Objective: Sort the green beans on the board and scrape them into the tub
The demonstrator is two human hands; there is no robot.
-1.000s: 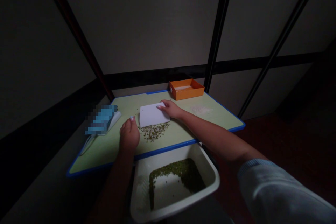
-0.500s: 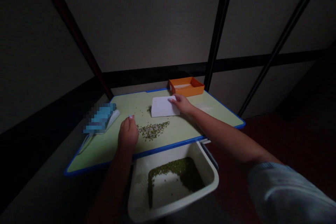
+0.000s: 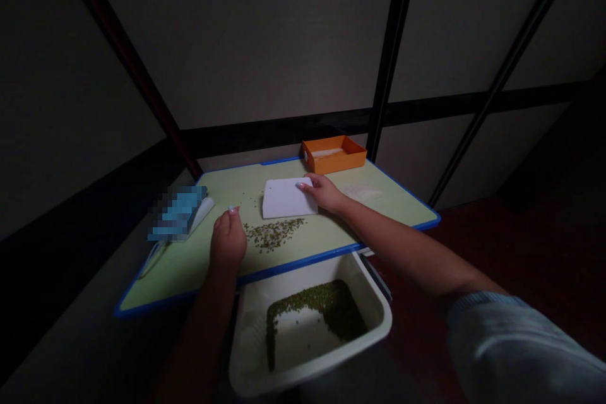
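Observation:
My right hand (image 3: 325, 192) grips the right end of a white dough scraper (image 3: 288, 197), a flat plastic card with a small hole in one corner. Its lower edge is just behind a loose spread of small green beans (image 3: 273, 235), probably mung beans. Beside the left end of the beans is my left hand (image 3: 228, 237), its fingers curled closed and the thumb on top. Whether anything is inside that hand is hidden. Below the table's front edge, a white plastic basin (image 3: 250, 315) holds more green beans, heaped at its back and right.
The pale green table (image 3: 199, 287) has a blue rim. An orange open box (image 3: 336, 164) with pale contents stands at the back right. A pixelated blue item (image 3: 177, 213) with a white cable lies at the left. Pale powder (image 3: 362, 192) marks the right side. Panelled walls stand behind.
My right hand has brought the scraper slightly left and towards me, over the small clump of beans behind the spread. My left hand has barely moved.

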